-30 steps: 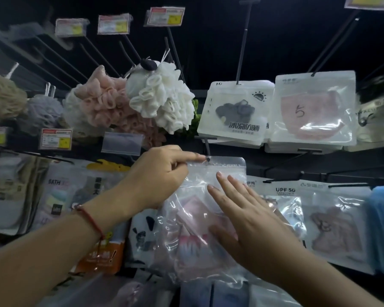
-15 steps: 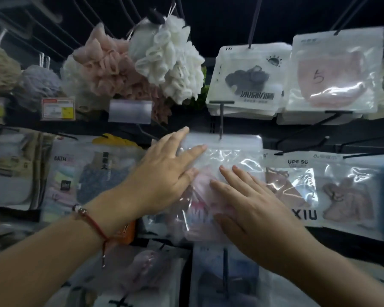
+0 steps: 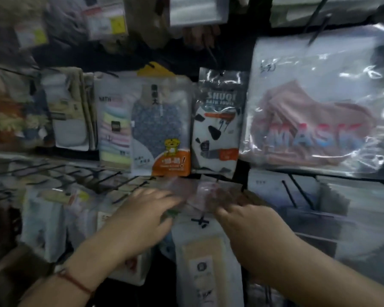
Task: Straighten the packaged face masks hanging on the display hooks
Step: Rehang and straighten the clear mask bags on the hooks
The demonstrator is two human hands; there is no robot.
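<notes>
We see two hands at one small clear packet [image 3: 205, 191] with something pink inside, held between the fingertips of our left hand [image 3: 142, 216] and right hand [image 3: 251, 222]; motion blur keeps us from telling whether the fingers pinch it or only touch. Above the right fingers hangs one large pink mask package [image 3: 315, 120] marked MASK. Above the left fingers hang one panda-print packet [image 3: 217, 129] and one orange-cornered packet [image 3: 162, 129].
</notes>
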